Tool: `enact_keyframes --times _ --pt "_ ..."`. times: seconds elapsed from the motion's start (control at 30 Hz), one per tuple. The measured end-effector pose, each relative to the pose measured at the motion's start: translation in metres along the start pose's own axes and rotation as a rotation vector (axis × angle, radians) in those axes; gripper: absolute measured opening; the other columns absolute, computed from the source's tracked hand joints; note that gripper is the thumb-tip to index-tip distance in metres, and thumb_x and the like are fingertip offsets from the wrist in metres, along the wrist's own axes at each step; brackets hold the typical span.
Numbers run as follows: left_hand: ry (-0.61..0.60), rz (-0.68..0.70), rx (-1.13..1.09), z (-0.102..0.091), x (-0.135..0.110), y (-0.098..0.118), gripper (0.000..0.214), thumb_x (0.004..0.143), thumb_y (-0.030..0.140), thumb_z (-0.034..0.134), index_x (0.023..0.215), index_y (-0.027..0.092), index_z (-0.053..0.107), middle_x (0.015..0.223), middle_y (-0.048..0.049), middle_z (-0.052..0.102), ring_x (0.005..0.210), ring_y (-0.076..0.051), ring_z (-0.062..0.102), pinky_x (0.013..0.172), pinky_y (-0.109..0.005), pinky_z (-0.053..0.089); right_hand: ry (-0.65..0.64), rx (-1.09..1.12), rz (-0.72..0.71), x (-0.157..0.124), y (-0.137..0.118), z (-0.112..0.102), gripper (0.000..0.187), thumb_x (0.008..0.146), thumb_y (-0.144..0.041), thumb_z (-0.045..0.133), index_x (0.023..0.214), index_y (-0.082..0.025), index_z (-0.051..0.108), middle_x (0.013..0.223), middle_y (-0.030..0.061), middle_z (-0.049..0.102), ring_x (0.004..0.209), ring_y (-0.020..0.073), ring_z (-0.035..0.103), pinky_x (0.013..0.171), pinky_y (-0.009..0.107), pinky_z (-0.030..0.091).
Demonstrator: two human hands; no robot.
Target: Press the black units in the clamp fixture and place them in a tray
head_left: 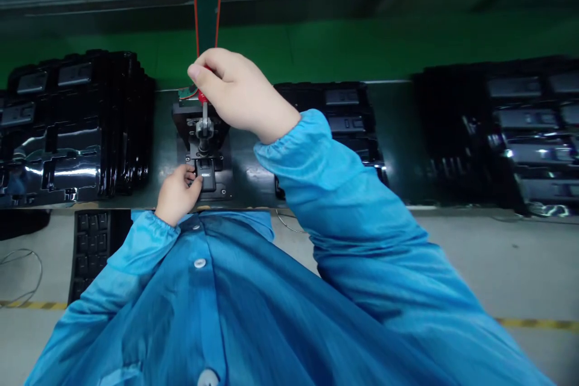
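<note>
A small black clamp fixture [203, 151] sits on the dark bench right in front of me. My right hand [235, 93] is closed over the red knob of its upright lever [202, 96], at the top of the fixture. My left hand [177, 194] pinches a small black part [207, 178] lying in the fixture's front nest, thumb and fingers on its left edge. Both my arms wear blue coat sleeves.
A stack of black moulded trays [76, 126] stands at the left, and another tray of black parts [344, 120] sits just right of the fixture. More trays [520, 139] fill the far right. A green belt [362, 42] runs behind. A black crate [93, 247] sits below the bench edge.
</note>
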State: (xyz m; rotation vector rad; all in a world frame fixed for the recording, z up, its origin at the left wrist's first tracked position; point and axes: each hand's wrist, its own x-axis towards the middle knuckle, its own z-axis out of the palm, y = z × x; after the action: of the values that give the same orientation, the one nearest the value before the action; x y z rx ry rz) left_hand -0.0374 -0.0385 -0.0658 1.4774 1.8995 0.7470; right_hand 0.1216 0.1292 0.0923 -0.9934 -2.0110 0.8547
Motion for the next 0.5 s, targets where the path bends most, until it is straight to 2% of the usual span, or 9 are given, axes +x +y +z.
enact_keyframes --times 0.07,0.13,0.23,0.3,0.37,0.5 --pt "-0.022 -0.048 -0.027 -0.002 0.006 0.003 0.029 0.092 0.037 0.071 0.117 0.022 0.067 0.087 -0.0022 0.077 0.076 -0.02 0.071 0.073 -0.033 0.053 0.077 0.013 -0.033 -0.011 0.008 0.001 0.033 0.11 -0.046 0.058 0.087 -0.024 0.057 0.08 -0.003 0.059 0.085 0.0174 0.06 0.083 0.03 0.047" --pt "-0.041 -0.07 -0.05 -0.002 0.012 0.005 0.032 0.093 0.039 0.071 0.118 0.021 0.066 0.08 -0.0002 0.075 0.073 -0.019 0.069 0.072 -0.031 0.05 0.212 0.023 -0.099 -0.025 0.017 0.002 0.032 0.109 -0.052 0.059 0.094 -0.023 0.06 0.089 -0.001 0.06 0.095 0.0191 0.062 0.093 0.034 0.05" --pt "-0.077 -0.094 -0.096 -0.001 0.02 0.008 0.032 0.093 0.041 0.069 0.116 0.019 0.066 0.071 0.0021 0.07 0.068 -0.018 0.066 0.068 -0.029 0.045 0.43 0.055 -0.165 -0.056 0.03 0.007 0.026 0.111 -0.046 0.054 0.099 -0.023 0.06 0.098 0.0018 0.06 0.101 0.0207 0.063 0.1 0.041 0.051" --pt "-0.096 -0.112 -0.13 0.0 0.024 0.009 0.032 0.092 0.042 0.07 0.113 0.018 0.065 0.067 0.0035 0.066 0.065 -0.018 0.063 0.065 -0.028 0.042 0.51 0.076 -0.162 -0.082 0.036 0.012 0.021 0.111 -0.037 0.053 0.098 -0.023 0.061 0.096 0.002 0.06 0.097 0.0203 0.063 0.096 0.041 0.052" --pt "-0.102 -0.135 -0.186 0.0 0.025 0.009 0.035 0.089 0.042 0.072 0.113 0.018 0.064 0.065 0.0047 0.064 0.063 -0.016 0.06 0.064 -0.027 0.041 0.52 0.087 -0.131 -0.111 0.042 0.018 0.015 0.107 -0.03 0.056 0.095 -0.022 0.061 0.093 0.002 0.062 0.092 0.0199 0.063 0.089 0.04 0.052" --pt "-0.097 -0.188 -0.374 -0.008 0.015 0.006 0.048 0.083 0.046 0.079 0.117 0.017 0.063 0.062 0.0083 0.057 0.058 -0.013 0.052 0.064 -0.026 0.04 0.434 0.113 0.031 -0.167 0.051 0.031 0.012 0.103 -0.024 0.057 0.092 -0.023 0.063 0.091 0.0028 0.064 0.088 0.0204 0.063 0.082 0.039 0.051"
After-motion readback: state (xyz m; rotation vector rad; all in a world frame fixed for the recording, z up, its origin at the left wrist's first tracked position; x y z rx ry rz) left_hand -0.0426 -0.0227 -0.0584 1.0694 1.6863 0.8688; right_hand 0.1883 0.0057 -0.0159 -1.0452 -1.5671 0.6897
